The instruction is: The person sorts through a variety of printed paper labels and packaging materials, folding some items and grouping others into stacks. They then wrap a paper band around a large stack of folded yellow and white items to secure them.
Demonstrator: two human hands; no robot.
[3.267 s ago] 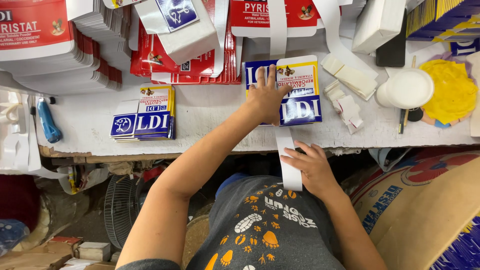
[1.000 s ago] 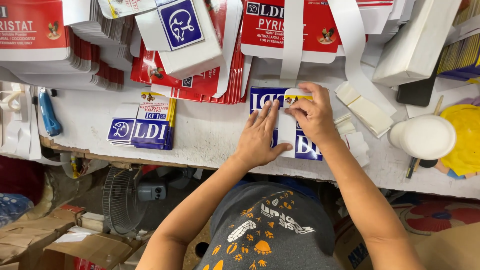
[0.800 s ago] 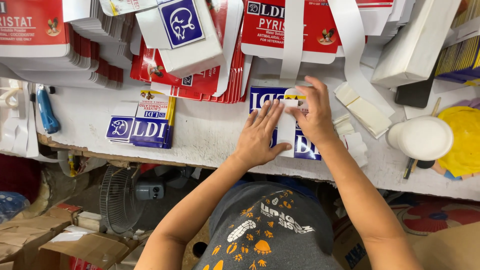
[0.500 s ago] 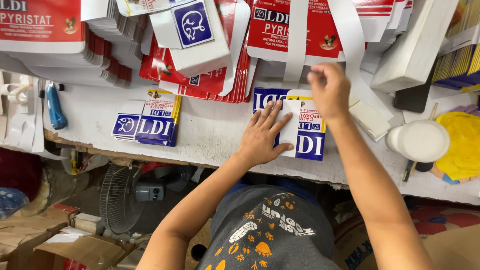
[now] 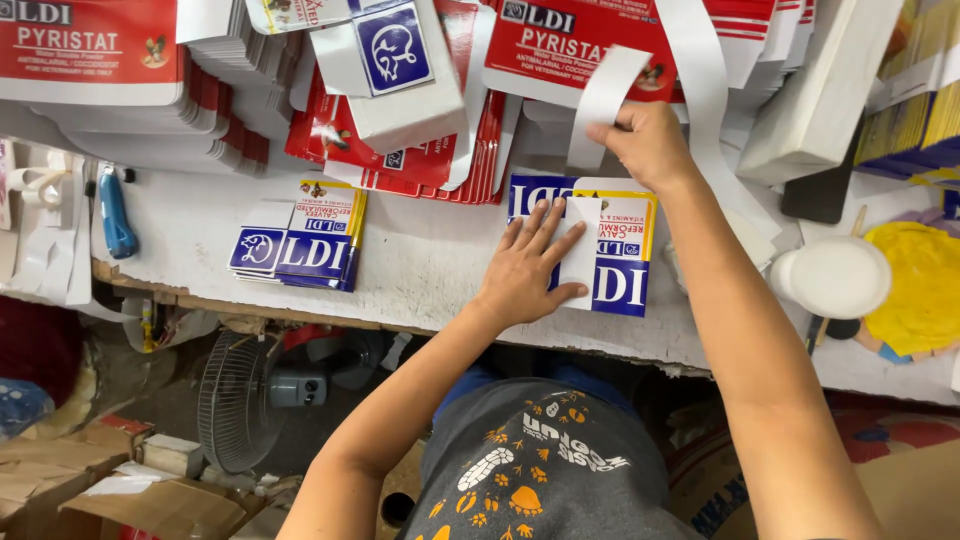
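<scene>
A worn white surface with a chipped wooden edge carries stacks of flat red-and-white cartons. Below it, on the dim floor, stand a small fan and brown cardboard boxes. Light is even and bright.

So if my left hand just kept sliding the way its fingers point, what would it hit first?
Probably the white paper strip lying across the blue and yellow carton stack: the left hand fingertips already rest at its edge.

Grey T-shirt, orange and white paw-print graphic, bare arms
</scene>
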